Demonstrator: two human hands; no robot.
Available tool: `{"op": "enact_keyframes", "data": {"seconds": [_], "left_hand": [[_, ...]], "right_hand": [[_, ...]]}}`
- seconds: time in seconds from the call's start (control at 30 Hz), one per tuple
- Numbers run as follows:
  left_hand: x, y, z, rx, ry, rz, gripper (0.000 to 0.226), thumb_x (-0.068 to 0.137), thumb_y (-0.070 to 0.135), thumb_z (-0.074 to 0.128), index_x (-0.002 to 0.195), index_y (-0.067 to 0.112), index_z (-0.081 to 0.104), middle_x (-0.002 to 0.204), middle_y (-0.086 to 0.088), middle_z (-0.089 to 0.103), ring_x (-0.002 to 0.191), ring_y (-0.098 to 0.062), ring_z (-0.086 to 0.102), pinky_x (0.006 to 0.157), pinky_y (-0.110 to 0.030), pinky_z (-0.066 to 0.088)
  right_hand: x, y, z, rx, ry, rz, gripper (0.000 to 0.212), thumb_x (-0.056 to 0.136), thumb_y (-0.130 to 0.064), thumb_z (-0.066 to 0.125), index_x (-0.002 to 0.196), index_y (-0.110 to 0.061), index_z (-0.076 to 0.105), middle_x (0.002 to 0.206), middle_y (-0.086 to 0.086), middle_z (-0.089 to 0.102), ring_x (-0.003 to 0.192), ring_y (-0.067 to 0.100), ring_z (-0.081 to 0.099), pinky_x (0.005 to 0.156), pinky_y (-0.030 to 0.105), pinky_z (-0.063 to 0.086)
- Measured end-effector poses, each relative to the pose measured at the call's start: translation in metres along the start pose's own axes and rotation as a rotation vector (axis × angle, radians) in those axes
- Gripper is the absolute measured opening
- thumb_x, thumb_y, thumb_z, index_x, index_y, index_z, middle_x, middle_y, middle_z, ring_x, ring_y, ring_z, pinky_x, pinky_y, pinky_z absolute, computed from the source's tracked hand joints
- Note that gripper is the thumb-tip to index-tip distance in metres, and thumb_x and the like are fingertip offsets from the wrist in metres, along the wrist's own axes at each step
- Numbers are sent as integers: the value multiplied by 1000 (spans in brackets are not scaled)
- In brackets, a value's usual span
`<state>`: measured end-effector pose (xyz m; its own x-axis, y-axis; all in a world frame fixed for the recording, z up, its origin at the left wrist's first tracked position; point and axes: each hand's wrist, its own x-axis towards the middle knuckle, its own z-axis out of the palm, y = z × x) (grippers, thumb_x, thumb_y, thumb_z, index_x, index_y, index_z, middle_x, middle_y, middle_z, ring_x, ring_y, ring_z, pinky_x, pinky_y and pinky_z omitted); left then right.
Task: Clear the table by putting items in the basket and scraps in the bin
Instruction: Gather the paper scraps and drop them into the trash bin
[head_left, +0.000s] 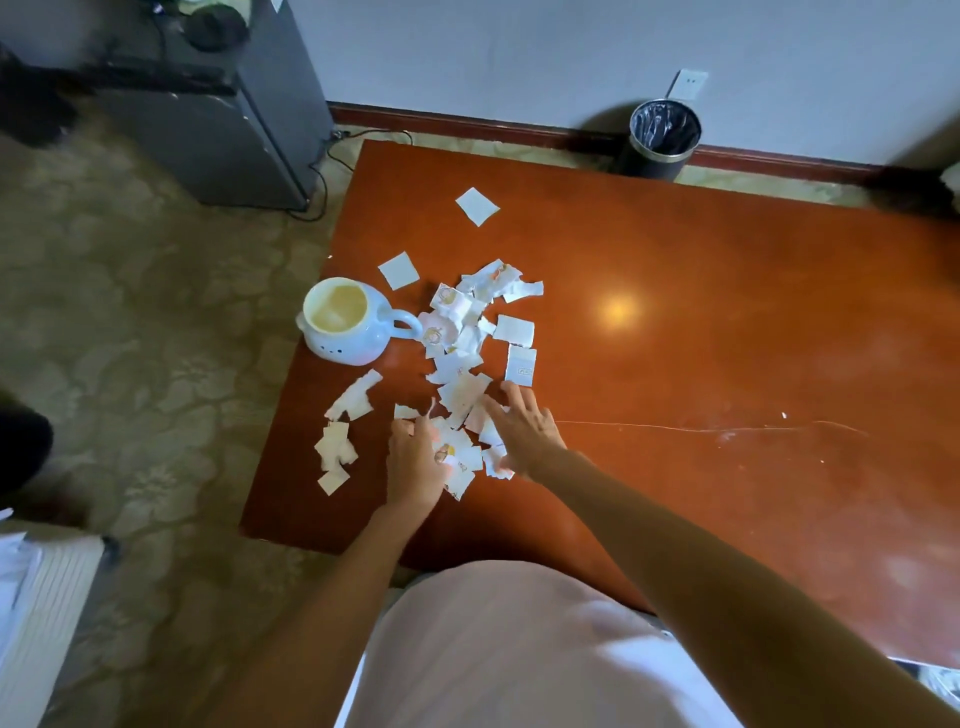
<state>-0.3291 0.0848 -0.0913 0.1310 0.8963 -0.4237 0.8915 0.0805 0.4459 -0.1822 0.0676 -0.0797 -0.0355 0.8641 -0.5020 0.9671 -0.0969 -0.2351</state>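
Observation:
Several torn white paper scraps (460, 332) lie scattered over the left half of the red-brown table (701, 312). My left hand (413, 462) lies on the near scraps with its fingers curled over some of them. My right hand (524, 428) rests with spread fingers on the scraps beside it. A white ceramic mug (345, 327) stands upright at the table's left edge, its handle pointing right. The black bin (660, 140) with a dark liner stands on the floor beyond the table's far edge, against the wall.
A grey cabinet (228, 114) stands on the carpet at the far left, with a cable trailing toward the table. Something white and ribbed (41, 613) sits at the lower left. A wall socket (688, 85) is above the bin. No basket is in view.

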Motion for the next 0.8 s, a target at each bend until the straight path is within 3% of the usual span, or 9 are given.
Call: {"op": "enact_keyframes", "data": {"seconds": [0.17,0.33,0.43,0.53,0.63,0.73,0.8], "left_hand": [[6,8,3,-64,-53,4,70,77,6,73,136,10,36,138,-11,45,130,-25,42,105,-32,44],[5,13,4,19,-80,62,45,82,8,68,121,12,47,127,-10,51,121,-23,44,95,-29,49],[3,16,7,16,-47,48,41,83,9,67,120,11,49,126,-10,47,119,-21,43,93,-24,48],[1,21,9,-24,-15,36,35,83,2,66,113,8,50,126,-12,42,117,-21,42,91,-20,47],[0,23,10,-62,-16,23,31,82,-3,65,108,5,49,122,-13,46,111,-21,48,89,-21,49],[-1,25,7,-93,-42,4,31,83,-3,62,109,5,47,122,-14,53,115,-25,54,93,-28,52],[-1,27,4,-100,-61,-4,34,85,-2,61,113,6,46,127,-15,54,119,-30,55,90,-32,54]], "right_hand": [[-4,0,0,20,6,23,59,78,-23,73,127,-12,42,137,10,29,124,26,33,97,37,42],[-9,4,1,108,-16,71,51,84,-17,67,127,-7,41,136,12,34,121,27,38,99,36,43],[-13,7,1,234,-21,144,44,87,-14,63,124,-4,41,128,14,41,114,28,47,95,33,45],[-17,9,0,416,-19,235,37,89,-8,58,121,-3,41,114,17,51,89,27,52,76,32,49],[-20,12,0,532,-33,298,31,91,-1,51,119,-5,40,92,13,53,76,24,49,50,21,39],[-21,18,-1,617,-22,331,29,92,-2,48,120,-7,42,99,16,58,83,27,57,56,26,44],[-20,25,-4,610,1,344,18,92,-3,43,108,-5,53,96,16,58,86,30,59,60,27,44]]}}
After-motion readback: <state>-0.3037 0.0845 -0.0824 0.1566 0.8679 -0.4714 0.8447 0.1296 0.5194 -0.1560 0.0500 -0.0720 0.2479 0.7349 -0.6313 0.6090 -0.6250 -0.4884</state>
